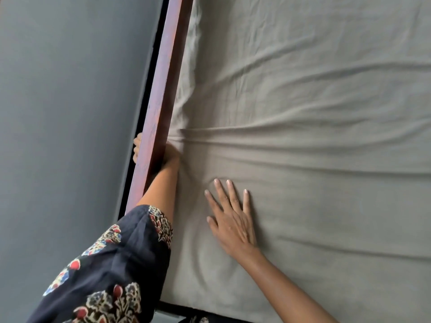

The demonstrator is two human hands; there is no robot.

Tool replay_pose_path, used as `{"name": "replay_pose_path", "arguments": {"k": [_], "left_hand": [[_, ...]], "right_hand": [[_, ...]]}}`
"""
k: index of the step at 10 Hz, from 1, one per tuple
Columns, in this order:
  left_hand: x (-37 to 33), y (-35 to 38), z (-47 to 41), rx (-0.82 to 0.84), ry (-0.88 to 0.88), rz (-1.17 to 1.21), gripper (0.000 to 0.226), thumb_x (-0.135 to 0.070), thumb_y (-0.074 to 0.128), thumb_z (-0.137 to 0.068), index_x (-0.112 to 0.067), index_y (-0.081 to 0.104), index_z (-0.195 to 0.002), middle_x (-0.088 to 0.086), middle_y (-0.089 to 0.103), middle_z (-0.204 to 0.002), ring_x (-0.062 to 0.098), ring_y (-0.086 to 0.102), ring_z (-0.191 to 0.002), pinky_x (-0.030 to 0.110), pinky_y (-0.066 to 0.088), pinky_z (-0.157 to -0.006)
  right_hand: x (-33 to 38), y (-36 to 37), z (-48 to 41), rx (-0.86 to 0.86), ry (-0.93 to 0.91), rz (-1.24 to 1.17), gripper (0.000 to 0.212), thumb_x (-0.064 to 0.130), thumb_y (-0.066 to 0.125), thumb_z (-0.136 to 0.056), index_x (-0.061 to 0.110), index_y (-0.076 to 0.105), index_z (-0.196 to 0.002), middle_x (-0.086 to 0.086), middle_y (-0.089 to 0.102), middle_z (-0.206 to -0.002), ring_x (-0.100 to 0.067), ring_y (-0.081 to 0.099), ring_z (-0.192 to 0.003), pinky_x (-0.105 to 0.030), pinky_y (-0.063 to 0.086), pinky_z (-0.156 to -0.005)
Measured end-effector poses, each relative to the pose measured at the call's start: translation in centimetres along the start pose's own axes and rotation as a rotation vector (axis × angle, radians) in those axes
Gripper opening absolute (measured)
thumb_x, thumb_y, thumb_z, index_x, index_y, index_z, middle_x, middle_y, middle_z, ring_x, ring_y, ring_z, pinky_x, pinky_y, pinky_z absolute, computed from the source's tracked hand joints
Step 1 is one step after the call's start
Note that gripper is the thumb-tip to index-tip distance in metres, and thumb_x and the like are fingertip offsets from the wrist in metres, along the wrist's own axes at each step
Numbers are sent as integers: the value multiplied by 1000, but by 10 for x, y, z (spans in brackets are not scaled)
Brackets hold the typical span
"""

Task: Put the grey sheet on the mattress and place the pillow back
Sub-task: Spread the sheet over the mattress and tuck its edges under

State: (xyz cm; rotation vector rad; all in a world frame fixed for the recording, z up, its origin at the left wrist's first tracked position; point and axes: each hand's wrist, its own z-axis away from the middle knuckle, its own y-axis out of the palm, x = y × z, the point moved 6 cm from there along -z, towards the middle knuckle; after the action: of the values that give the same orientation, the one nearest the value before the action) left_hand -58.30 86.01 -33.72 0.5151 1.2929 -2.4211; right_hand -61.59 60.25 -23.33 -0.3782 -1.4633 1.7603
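Note:
The grey sheet (303, 136) lies spread over the mattress and fills the right of the view, with long creases running toward the left edge. My left hand (169, 155) is at that edge. Its fingers curl over the reddish wooden bed rail (161, 89) and show on the rail's far side, while its thumb side sits where the sheet's creases gather. My right hand (231, 217) rests flat on the sheet with straight, spread fingers, a little right of and nearer than the left hand. No pillow is in view.
A grey wall (70, 113) stands close behind the rail on the left, with a narrow dark gap between them. The near edge of the mattress and a dark frame part (172, 308) show at the bottom.

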Motion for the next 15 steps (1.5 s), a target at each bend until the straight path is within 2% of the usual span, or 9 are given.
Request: {"name": "replay_pose_path", "arguments": {"k": [3, 4, 5, 7, 8, 9, 11, 13, 15], "left_hand": [[15, -35, 171, 34, 481, -341, 68, -50, 16, -98, -12, -3, -151, 2, -3, -159, 13, -4, -146, 37, -6, -117], [75, -51, 240, 32, 591, -433, 65, -45, 17, -95, -12, 9, -151, 0, -2, -158, 11, -11, -145, 41, -11, -117], [146, -72, 265, -44, 418, -491, 63, -43, 22, -94, -12, 25, -149, 4, 10, -158, 16, -3, -146, 53, 8, -116], [186, -110, 291, -243, 296, -171, 46, -24, 39, -91, -2, 54, -129, 17, 46, -139, 32, 40, -130, 41, 30, -109], [238, -122, 296, -477, -361, 308, 33, -12, 43, -96, -9, 55, -127, 14, 53, -130, 33, 50, -120, 40, 39, -103], [254, -114, 284, -326, -522, 725, 26, -12, 39, -99, -15, 55, -120, 6, 59, -110, 24, 57, -102, 36, 50, -87], [263, -114, 252, -213, -671, 769, 26, -17, 60, -90, -13, 50, -67, 6, 54, -68, 17, 50, -54, 27, 42, -49], [269, -108, 252, -142, -770, 969, 27, -7, 50, -93, -16, 48, -68, -4, 49, -35, 7, 42, -26, 15, 39, -36], [268, -103, 239, -145, -849, 917, 24, -14, 52, -94, -13, 46, -70, 3, 47, -56, 13, 46, -37, 14, 37, -29]], "right_hand": [[-7, -6, 6, -43, -7, -42, 69, 38, 49, -78, 24, 35, -144, -3, 24, -156, -25, 19, -143, -54, 16, -111], [-13, -9, 22, -58, -6, -40, 67, 37, 41, -78, 22, 37, -144, -5, 25, -156, -26, 20, -143, -54, 16, -111], [-13, -6, 44, -24, -66, -23, 66, 37, 42, -77, 23, 41, -142, -6, 28, -155, -27, 23, -142, -56, 19, -110], [13, -1, 87, 77, -355, 8, 64, 37, 60, -76, 24, 46, -137, -6, 32, -153, -27, 30, -141, -56, 18, -111], [26, -5, 106, 121, -465, 30, 63, 35, 72, -71, 23, 55, -131, -7, 42, -147, -27, 37, -137, -58, 28, -107], [30, -9, 123, 134, -510, 20, 64, 33, 76, -66, 23, 59, -127, -7, 47, -143, -27, 42, -134, -58, 35, -102], [29, 7, 150, 152, -503, 14, 59, 25, 75, -69, 21, 60, -126, -7, 48, -142, -28, 45, -132, -54, 37, -102], [50, 14, 150, 170, -514, -16, 48, 23, 68, -71, 20, 64, -119, -7, 55, -135, -26, 52, -126, -50, 44, -98], [92, 12, 127, 149, -643, 10, 52, 32, 35, -79, 24, 61, -124, 0, 52, -138, -26, 47, -129, -52, 42, -98]]}}
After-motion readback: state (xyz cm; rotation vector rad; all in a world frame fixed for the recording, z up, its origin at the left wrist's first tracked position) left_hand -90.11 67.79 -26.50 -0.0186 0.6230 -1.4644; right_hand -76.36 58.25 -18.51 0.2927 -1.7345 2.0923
